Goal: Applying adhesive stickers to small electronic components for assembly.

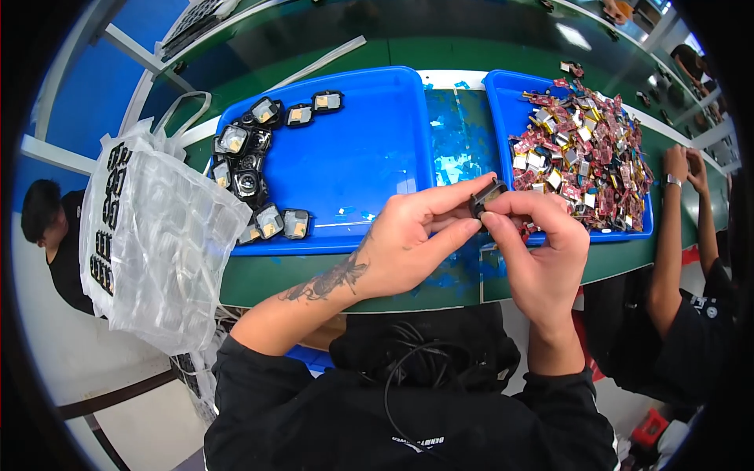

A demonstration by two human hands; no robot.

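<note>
Between my two hands is a small black device housing [488,193], held up over the gap between two blue trays. My left hand [416,235] grips its left side between thumb and fingers. On its right side the fingertips of my right hand [543,239] pinch it; part of the housing is hidden behind them. In the left blue tray [338,157], several similar black housings [247,185] with pale insides lie along the left side. The right blue tray [503,106] holds a heap of small red circuit boards with silvery battery packs [581,149].
A stack of clear plastic blister trays [165,243], with black parts in some pockets, leans at the left table edge. Blue film scraps [457,157] lie between the trays. Black cables [416,353] hang below the table. Co-workers' arms [667,228] are at the right; another person [59,228] is at the left.
</note>
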